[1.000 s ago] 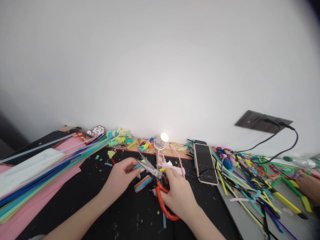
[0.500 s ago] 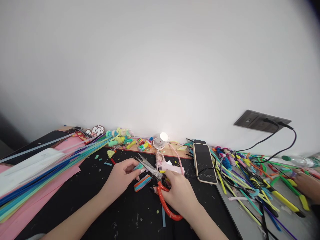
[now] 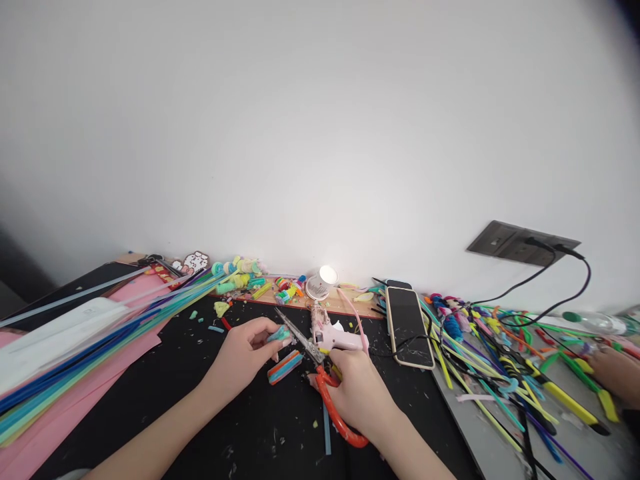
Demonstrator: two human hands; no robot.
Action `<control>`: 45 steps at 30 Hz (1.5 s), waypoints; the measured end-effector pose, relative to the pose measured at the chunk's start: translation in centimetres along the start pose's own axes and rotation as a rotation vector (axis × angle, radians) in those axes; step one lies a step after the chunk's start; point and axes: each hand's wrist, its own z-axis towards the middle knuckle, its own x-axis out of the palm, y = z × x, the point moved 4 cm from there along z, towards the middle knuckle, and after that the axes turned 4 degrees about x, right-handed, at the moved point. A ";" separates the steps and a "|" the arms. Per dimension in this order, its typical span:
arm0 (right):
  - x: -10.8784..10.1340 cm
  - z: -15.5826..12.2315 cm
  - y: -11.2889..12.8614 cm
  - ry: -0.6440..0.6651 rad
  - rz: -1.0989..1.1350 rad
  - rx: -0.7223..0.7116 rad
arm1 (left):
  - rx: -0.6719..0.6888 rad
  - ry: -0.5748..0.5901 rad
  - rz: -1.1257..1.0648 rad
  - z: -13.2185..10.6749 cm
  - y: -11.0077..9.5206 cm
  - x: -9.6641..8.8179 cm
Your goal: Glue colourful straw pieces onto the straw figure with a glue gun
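Observation:
My left hand (image 3: 243, 352) pinches a small teal and pink craft piece (image 3: 278, 334) at its fingertips over the black mat (image 3: 200, 400). My right hand (image 3: 357, 390) grips the orange handles of a pair of scissors (image 3: 320, 377), whose metal blades are closed and point up-left beside the piece. A striped bundle of short coloured sticks (image 3: 285, 366) lies on the mat between my hands. A pink glue gun (image 3: 336, 335) lies just behind my right hand.
Long coloured sticks (image 3: 85, 340) and pink paper (image 3: 60, 407) fill the left. A phone (image 3: 409, 325) lies right of the glue gun. Tangled coloured sticks and cables (image 3: 505, 360) cover the right side, where another person's hand (image 3: 615, 373) rests. Small craft bits line the wall.
The scissor blades, open a second ago, have closed. My right hand has drawn slightly back toward me with the handles. My left hand has kept its place.

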 end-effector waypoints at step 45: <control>0.0 0.6 -0.7 -0.132 0.110 0.109 | -0.010 -0.100 -0.005 0.2 0.5 -0.5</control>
